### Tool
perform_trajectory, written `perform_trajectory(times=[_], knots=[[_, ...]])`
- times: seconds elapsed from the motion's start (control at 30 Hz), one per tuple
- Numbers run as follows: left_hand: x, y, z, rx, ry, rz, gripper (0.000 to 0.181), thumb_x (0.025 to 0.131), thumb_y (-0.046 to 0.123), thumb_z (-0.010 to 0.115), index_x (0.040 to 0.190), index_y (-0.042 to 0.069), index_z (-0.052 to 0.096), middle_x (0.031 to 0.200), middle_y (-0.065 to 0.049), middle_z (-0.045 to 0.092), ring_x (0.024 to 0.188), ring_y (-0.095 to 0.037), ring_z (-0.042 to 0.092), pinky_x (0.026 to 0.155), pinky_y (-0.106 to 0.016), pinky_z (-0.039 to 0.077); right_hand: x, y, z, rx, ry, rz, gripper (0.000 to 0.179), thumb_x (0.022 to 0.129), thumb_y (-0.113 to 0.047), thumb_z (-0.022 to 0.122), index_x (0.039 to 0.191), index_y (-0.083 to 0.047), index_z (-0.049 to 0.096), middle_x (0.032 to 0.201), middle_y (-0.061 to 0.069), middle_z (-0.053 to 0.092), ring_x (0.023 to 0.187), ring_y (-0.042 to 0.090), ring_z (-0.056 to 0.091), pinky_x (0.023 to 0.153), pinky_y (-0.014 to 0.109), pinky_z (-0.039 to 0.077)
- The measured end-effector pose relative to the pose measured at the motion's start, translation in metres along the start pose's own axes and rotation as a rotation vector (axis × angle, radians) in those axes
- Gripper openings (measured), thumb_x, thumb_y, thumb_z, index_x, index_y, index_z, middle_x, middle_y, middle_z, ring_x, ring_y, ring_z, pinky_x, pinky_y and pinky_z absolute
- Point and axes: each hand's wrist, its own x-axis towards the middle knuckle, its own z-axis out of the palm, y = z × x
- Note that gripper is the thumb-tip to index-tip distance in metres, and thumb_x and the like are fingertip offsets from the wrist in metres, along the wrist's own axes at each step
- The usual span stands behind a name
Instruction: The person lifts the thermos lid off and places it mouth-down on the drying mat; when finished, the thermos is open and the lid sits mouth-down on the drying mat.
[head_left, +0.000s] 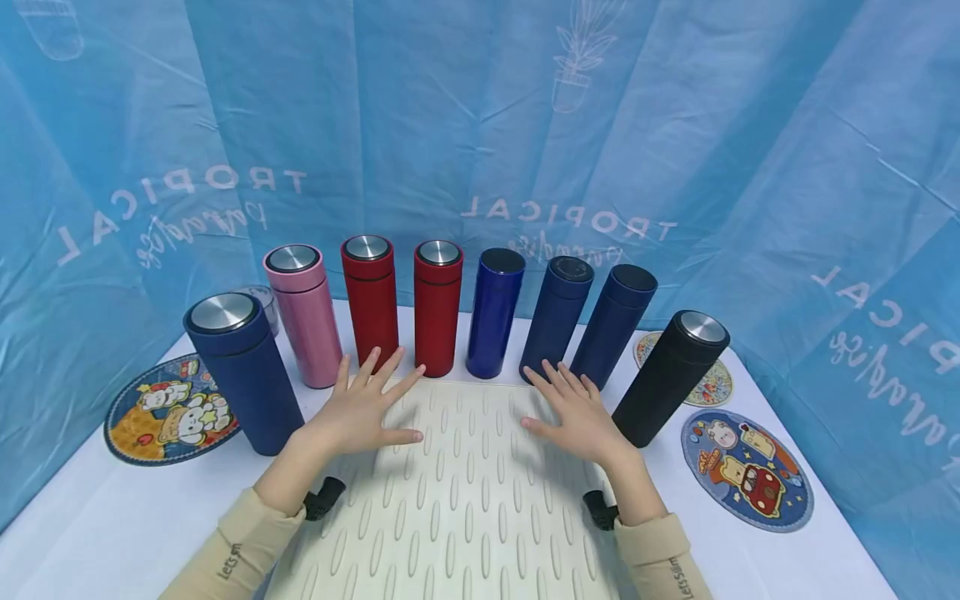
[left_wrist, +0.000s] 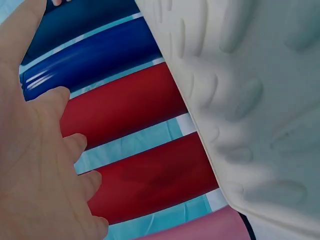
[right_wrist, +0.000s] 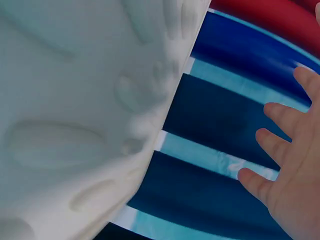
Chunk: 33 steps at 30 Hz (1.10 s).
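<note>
The head view shows the left hand (head_left: 363, 417) and the right hand (head_left: 579, 421) over a bumpy cream mat (head_left: 468, 500), fingers spread wide and holding nothing, and only here do shiny silver lid tops show among eight tall round bottles (head_left: 438, 321), which curve around the mat on the white worktop (head_left: 787, 558). The left wrist view looks closely at two red bottles (left_wrist: 155, 175) behind that hand's spread fingers. The right wrist view shows two dark blue bottles (right_wrist: 220, 117) near the other hand's spread fingers.

Curtained-off tabletop setup, room type unclear, blue TROPICAL-print curtain (head_left: 480, 125) beyond left hand (head_left: 360, 417) and right hand (head_left: 581, 422), white table (head_left: 780, 567) below both.
</note>
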Motion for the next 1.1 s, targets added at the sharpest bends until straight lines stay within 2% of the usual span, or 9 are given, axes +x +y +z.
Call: perform_trajectory(times=[0.23, 0.43, 0.6, 0.73, 0.93, 1.03, 1.1], knots=[[0.002, -0.001, -0.008, -0.125, 0.097, -0.046, 0.09, 0.077, 0.057, 0.063, 0.148, 0.023, 0.02, 0.155, -0.013, 0.004, 0.139, -0.041, -0.003, 0.104, -0.066, -0.004, 0.001, 0.018, 0.009, 0.237, 0.019, 0.119, 0.068, 0.09, -0.047, 0.052, 0.147, -0.024, 0.023, 0.152, 0.01, 0.018, 0.139, 0.036, 0.013, 0.104, 0.065, 0.012], [0.0, -0.006, -0.02, -0.249, 0.158, -0.053, 0.089, 0.08, 0.054, 0.062, 0.149, 0.027, 0.013, 0.155, -0.009, -0.001, 0.14, -0.036, -0.004, 0.106, -0.064, 0.0, 0.002, 0.031, 0.013, 0.415, 0.003, 0.156, 0.066, 0.093, -0.037, 0.052, 0.148, -0.017, 0.021, 0.152, 0.012, 0.02, 0.139, 0.036, 0.014, 0.107, 0.061, 0.013], [-0.003, -0.006, -0.028, -0.409, 0.187, -0.055, 0.088, 0.081, 0.047, 0.065, 0.149, 0.03, 0.011, 0.156, -0.002, 0.001, 0.141, -0.032, 0.003, 0.104, -0.064, 0.017, 0.0, 0.037, 0.015, 0.435, -0.017, 0.209, 0.066, 0.094, -0.033, 0.052, 0.148, -0.013, 0.021, 0.151, 0.016, 0.02, 0.139, 0.037, 0.014, 0.107, 0.06, 0.013], [-0.007, -0.001, -0.034, -0.494, 0.241, -0.036, 0.086, 0.082, 0.041, 0.066, 0.148, 0.035, 0.011, 0.156, 0.001, 0.005, 0.141, -0.03, 0.011, 0.098, -0.064, 0.029, -0.001, 0.039, 0.016, 0.434, -0.028, 0.223, 0.066, 0.094, -0.032, 0.052, 0.148, -0.012, 0.02, 0.151, 0.018, 0.018, 0.139, 0.038, 0.012, 0.107, 0.06, 0.012], [-0.015, 0.004, -0.048, -0.515, 0.375, 0.024, 0.084, 0.082, 0.029, 0.069, 0.148, 0.031, 0.017, 0.155, 0.0, 0.012, 0.14, -0.027, 0.014, 0.097, -0.064, 0.031, -0.001, 0.041, 0.017, 0.434, -0.049, 0.246, 0.066, 0.094, -0.031, 0.052, 0.148, -0.012, 0.02, 0.152, 0.018, 0.017, 0.139, 0.037, 0.008, 0.107, 0.062, 0.01], [-0.023, 0.004, -0.056, -0.505, 0.465, 0.037, 0.083, 0.08, 0.024, 0.071, 0.147, 0.029, 0.022, 0.154, 0.0, 0.015, 0.14, -0.025, 0.015, 0.095, -0.065, 0.031, -0.001, 0.042, 0.019, 0.436, -0.064, 0.26, 0.066, 0.094, -0.031, 0.052, 0.148, -0.012, 0.019, 0.152, 0.018, 0.016, 0.14, 0.037, 0.006, 0.106, 0.063, 0.009], [-0.028, 0.003, -0.062, -0.488, 0.548, 0.065, 0.079, 0.081, 0.03, 0.07, 0.147, 0.026, 0.026, 0.154, 0.0, 0.017, 0.14, -0.025, 0.015, 0.096, -0.067, 0.029, -0.001, 0.043, 0.02, 0.432, -0.069, 0.267, 0.066, 0.094, -0.03, 0.052, 0.148, -0.012, 0.019, 0.152, 0.017, 0.016, 0.14, 0.037, 0.006, 0.106, 0.063, 0.008]])
